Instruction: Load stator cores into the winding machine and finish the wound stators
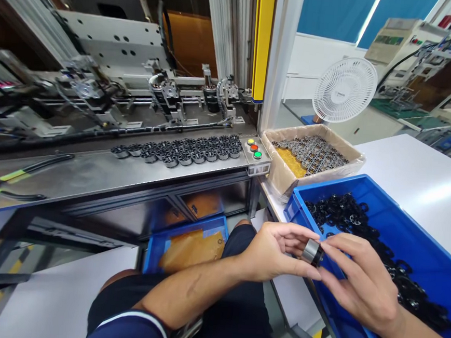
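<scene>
My left hand (276, 250) holds a short grey metal cylinder (311, 251) between thumb and fingers, over the near left edge of a blue bin (298, 208). A dark end piece (317, 258) shows on the cylinder's right side. My right hand (363, 281) pinches that end with thumb and fingertips, so both hands meet on one part. Below and beyond the right hand, many loose black plastic parts (341, 214) lie heaped in the bin.
Rows of round black-and-grey parts (199, 151) stand on the metal ledge, beside a button box (256, 156). Pliers (17, 176) lie at the left. A lined box (283, 181) holds many similar parts. A fan (344, 90) stands behind; a lower blue bin (152, 252) holds brown paper.
</scene>
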The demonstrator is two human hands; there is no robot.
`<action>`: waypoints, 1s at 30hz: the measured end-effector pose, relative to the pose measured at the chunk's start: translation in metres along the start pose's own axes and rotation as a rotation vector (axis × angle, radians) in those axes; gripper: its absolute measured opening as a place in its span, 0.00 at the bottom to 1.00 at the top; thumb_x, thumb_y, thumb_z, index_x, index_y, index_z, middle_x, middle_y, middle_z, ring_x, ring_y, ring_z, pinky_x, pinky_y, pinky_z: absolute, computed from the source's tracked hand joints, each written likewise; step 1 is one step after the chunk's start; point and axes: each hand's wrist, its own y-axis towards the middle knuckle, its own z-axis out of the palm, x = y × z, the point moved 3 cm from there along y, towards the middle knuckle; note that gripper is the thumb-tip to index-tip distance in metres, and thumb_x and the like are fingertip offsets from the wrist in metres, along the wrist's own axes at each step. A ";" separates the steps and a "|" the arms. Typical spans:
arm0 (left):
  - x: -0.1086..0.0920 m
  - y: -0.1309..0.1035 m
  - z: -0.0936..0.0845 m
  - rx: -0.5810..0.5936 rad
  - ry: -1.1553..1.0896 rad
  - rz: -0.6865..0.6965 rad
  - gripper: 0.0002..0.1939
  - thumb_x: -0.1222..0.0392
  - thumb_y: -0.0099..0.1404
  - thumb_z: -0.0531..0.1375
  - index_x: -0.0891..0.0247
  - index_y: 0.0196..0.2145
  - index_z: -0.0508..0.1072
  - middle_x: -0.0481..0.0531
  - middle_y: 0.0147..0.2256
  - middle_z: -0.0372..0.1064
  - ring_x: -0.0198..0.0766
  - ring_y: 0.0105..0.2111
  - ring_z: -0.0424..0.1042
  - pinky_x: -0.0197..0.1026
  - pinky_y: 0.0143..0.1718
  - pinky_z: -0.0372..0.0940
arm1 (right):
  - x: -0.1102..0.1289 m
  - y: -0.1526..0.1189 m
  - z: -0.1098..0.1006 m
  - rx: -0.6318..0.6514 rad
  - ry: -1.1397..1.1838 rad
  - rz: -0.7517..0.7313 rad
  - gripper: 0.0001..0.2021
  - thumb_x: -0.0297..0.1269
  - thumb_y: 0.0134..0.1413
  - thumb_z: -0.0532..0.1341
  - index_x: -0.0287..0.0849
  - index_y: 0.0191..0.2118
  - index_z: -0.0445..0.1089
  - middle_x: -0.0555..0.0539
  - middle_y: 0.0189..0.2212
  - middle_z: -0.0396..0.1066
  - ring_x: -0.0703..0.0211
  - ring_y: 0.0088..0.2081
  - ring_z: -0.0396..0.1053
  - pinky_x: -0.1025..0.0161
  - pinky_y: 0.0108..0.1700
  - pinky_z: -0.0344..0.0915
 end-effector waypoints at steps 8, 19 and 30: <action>0.001 0.001 -0.001 0.002 -0.001 -0.008 0.31 0.66 0.37 0.79 0.68 0.42 0.79 0.54 0.35 0.80 0.40 0.36 0.79 0.45 0.46 0.73 | -0.001 0.000 0.000 0.001 0.032 0.006 0.22 0.21 0.53 0.66 0.35 0.54 0.70 0.38 0.43 0.72 0.49 0.46 0.72 0.51 0.45 0.74; 0.009 -0.001 -0.004 0.027 0.026 -0.080 0.34 0.62 0.37 0.79 0.66 0.45 0.80 0.51 0.33 0.80 0.38 0.35 0.79 0.41 0.45 0.72 | 0.001 -0.002 -0.002 0.011 0.010 0.033 0.18 0.24 0.55 0.66 0.36 0.52 0.71 0.39 0.40 0.74 0.51 0.42 0.73 0.54 0.43 0.74; -0.007 -0.014 0.008 0.216 0.282 0.162 0.21 0.58 0.70 0.59 0.56 0.60 0.70 0.59 0.60 0.65 0.42 0.53 0.73 0.41 0.53 0.69 | -0.056 -0.005 -0.002 0.083 0.406 0.558 0.18 0.47 0.61 0.65 0.43 0.52 0.71 0.44 0.42 0.76 0.57 0.41 0.76 0.60 0.44 0.75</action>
